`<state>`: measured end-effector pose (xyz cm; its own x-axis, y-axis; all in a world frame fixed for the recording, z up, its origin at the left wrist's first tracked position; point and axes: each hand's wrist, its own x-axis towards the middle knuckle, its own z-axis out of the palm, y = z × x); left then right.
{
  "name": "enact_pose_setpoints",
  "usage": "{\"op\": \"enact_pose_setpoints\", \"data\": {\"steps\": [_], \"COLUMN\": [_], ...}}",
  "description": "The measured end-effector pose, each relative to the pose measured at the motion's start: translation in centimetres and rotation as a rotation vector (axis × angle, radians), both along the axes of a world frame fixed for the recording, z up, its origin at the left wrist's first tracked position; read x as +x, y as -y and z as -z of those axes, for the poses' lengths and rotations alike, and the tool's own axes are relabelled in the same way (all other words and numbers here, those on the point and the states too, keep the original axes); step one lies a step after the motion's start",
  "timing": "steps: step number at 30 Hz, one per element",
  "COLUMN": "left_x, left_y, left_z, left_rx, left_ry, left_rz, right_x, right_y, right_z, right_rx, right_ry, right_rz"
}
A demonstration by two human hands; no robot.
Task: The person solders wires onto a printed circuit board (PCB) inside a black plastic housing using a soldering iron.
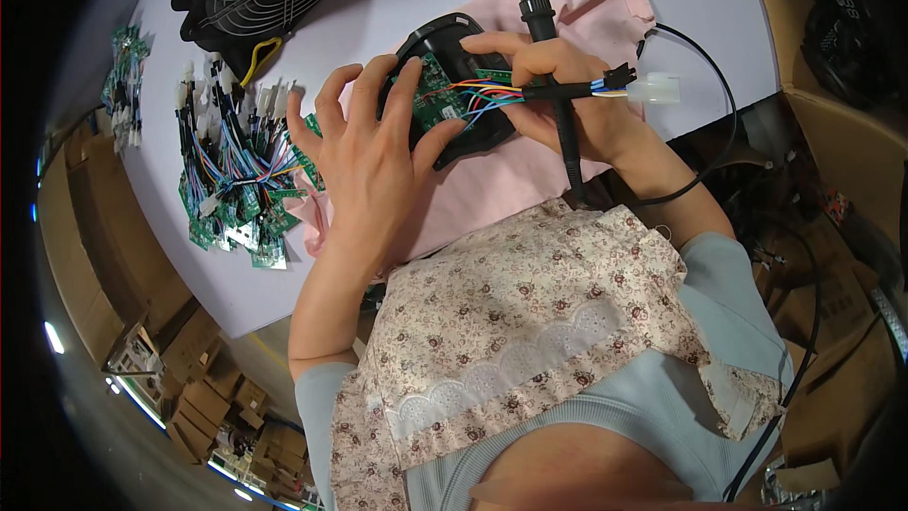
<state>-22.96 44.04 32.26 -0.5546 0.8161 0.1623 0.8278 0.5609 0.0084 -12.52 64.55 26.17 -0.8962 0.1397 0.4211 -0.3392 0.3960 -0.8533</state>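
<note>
Left hand (367,153): spread wide, touched a circuit board (434,87) and black case (456,49). Right hand (598,121): gripped a soldering iron (538,11); coloured wires (488,93) ran beside its fingers.

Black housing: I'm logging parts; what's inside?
A green circuit board with coloured wires shows inside. What's beneath the board is covered; the left hand hides part of the housing.

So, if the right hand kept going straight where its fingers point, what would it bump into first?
Most likely the black casing with its green circuit board, just ahead of the right hand's fingers. Depth is unclear: passing above them, it might meet the left hand instead.
</note>
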Motion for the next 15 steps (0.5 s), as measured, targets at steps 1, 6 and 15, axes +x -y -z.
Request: {"op": "enact_pose_setpoints", "data": {"steps": [1,6,15], "left_x": [-0.04,-0.16,-0.78], "left_y": [-0.02,0.32,0.69], "left_z": [0.09,0.68,0.49], "left_rx": [0.026,0.037,0.020], "left_ry": [0.025,0.046,0.171], "left_rz": [-0.002,0.031,0.066], "right_x": [-0.05,0.07,0.04], "right_y": [0.01,0.13,-0.28], "right_z": [0.03,-0.01,0.23], "right_rx": [0.000,-0.032,-0.011], "right_ry": [-0.011,0.040,-0.012], "right_rz": [0.000,-0.012,-0.036]}}
